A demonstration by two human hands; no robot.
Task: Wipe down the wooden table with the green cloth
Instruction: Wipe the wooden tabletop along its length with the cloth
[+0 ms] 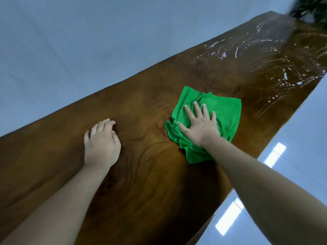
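Note:
The long dark wooden table (145, 174) runs diagonally from the lower left to the upper right. A crumpled green cloth (224, 110) lies on it, right of centre. My right hand (200, 124) presses flat on the cloth with its fingers spread. My left hand (101, 144) rests on the bare wood to the left of the cloth, fingers curled under, holding nothing. Streaks and beads of water (276, 73) cover the far end of the table beyond the cloth.
A dark green plant (311, 9) stands blurred at the table's far right end. Glossy grey floor (292, 165) with bright light reflections lies past the table's right edge, and plain grey floor (70, 50) lies to its left.

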